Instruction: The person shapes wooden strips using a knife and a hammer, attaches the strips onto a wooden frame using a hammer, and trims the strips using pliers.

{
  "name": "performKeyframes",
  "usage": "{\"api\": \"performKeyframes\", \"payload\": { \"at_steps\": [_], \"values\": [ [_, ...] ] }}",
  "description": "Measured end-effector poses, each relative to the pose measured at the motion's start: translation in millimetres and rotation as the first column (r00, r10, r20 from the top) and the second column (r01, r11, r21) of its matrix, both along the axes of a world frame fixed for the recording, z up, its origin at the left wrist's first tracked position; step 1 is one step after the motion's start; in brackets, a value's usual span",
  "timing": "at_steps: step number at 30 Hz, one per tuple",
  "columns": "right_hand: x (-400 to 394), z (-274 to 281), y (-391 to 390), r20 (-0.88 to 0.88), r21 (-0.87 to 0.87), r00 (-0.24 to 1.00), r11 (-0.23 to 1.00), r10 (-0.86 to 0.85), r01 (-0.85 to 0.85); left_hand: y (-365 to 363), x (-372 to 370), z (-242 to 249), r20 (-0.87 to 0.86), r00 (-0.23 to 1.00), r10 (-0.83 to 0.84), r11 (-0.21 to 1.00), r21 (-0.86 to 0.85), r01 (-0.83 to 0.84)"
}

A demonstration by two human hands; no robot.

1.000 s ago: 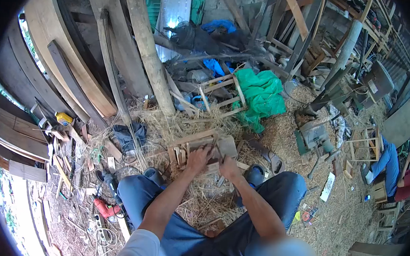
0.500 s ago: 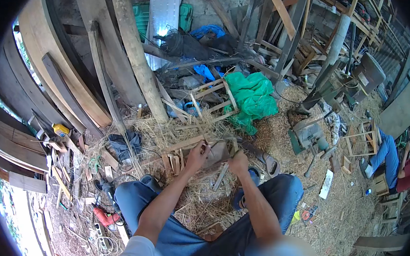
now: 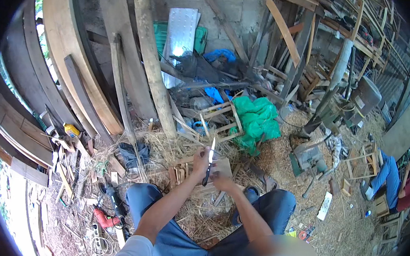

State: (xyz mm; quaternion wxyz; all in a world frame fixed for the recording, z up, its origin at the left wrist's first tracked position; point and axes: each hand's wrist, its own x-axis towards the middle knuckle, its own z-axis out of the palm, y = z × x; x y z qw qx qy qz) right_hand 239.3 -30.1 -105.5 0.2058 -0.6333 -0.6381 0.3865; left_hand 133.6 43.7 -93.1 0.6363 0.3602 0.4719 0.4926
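My left hand [image 3: 200, 164] is closed at the side of a knife [image 3: 206, 177], whose black handle points down and whose bright blade stands upright, tip away from me. To the right and slightly lower is my right hand [image 3: 222, 182], its fingers curled close to the knife handle; what they hold, if anything, is too small to tell. Just beyond both hands lies a flat piece of wood [image 3: 222, 166], partly covered by them. Several short wooden slats [image 3: 181, 175] stand left of it, near my left wrist.
A handsaw [image 3: 269, 181] lies right of my hands. A red power drill [image 3: 106, 219] and an angle grinder [image 3: 112, 198] lie at the left. Green sheeting [image 3: 256, 123] and a wooden frame [image 3: 235, 118] are ahead. Another person [image 3: 409, 190] sits at far right.
My view has shifted, moving the scene down and slightly right. My right hand has come left and lower, closer to my left hand. The knife blade now shows clearly upright.
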Motion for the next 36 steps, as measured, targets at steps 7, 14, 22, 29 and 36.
{"api": "performKeyframes", "payload": {
  "at_steps": [7,14,22,29,36],
  "values": [
    [-25.4,34.2,11.9,-0.695,-0.332,0.639,0.936,-0.329,0.120,10.5,-38.0,9.6,-0.149,0.943,0.296,0.933,0.255,-0.253],
    [-8.3,107.3,21.8,-0.492,-0.191,0.868,0.981,-0.064,-0.035,11.3,-98.8,79.7,-0.304,0.920,0.247,0.897,0.431,-0.098],
    [-27.0,120.5,32.8,-0.405,-0.383,0.911,0.919,-0.075,-0.095,19.2,-123.4,100.4,-0.167,0.979,0.121,0.908,0.418,-0.040],
    [-39.6,43.7,57.1,0.210,0.318,0.935,0.885,0.286,-0.341,30.1,-118.3,92.6,-0.598,0.762,0.246,0.870,0.483,0.098],
    [-62.6,76.9,36.5,0.670,0.259,0.742,0.939,-0.006,-0.226,36.6,-102.7,91.2,-0.668,0.687,0.286,0.876,0.473,0.095]
  ]
}}
